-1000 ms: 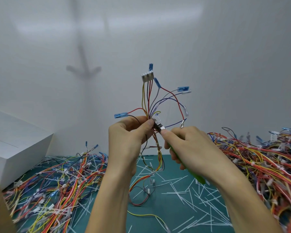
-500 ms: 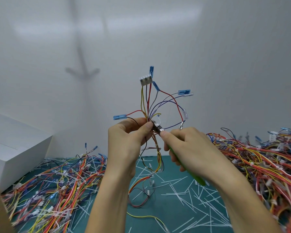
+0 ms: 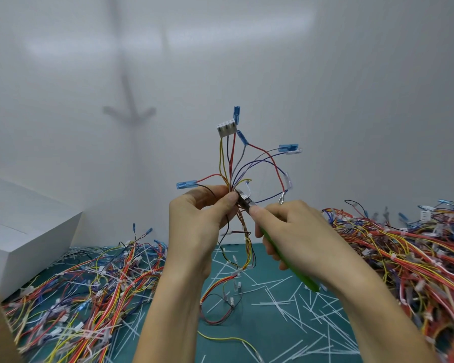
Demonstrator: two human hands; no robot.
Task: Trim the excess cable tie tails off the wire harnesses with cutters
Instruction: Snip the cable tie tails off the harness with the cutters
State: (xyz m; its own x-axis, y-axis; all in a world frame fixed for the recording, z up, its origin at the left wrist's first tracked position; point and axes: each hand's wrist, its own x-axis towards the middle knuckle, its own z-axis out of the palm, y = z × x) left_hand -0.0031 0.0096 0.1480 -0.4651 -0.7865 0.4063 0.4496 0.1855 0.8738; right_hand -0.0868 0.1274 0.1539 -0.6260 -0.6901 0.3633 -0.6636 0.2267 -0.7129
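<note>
Little had moved since the earlier frames. The held bundle had sunk a touch and its white connector (image 3: 225, 128) had leaned slightly left, while both hands kept their place.

The green counter (image 3: 260, 339) carried a heap of harnesses on the right (image 3: 404, 258) and another on the left (image 3: 76, 297). A white box (image 3: 24, 231) stood at the far left, and cut tails (image 3: 286, 307) were strewn between the heaps.

The wire harness (image 3: 230, 174) was raised above the middle of the counter. Its upper wires fanned out to blue terminals and its lower length hung slack in loops.

The left hand (image 3: 197, 224) pinched it where the wires gather, thumb against fingers. The right hand (image 3: 294, 231) was curled round the green handles of the cutters (image 3: 306, 280), with the forefinger laid along toward the head.

The head sat against the bundle, just beside the left thumb. Whether the blades were closed could not be told. A thin white strand (image 3: 248, 191) by the head was probably the tie tail.

The harness looked light and floppy, so it seemed best held close beside the tie, where the bound wires are stiffest. The tail seemed springy and thin, and the insulation soft enough to nick. The blades would likely need to sit flush on the tie head and clear of any wire.
</note>
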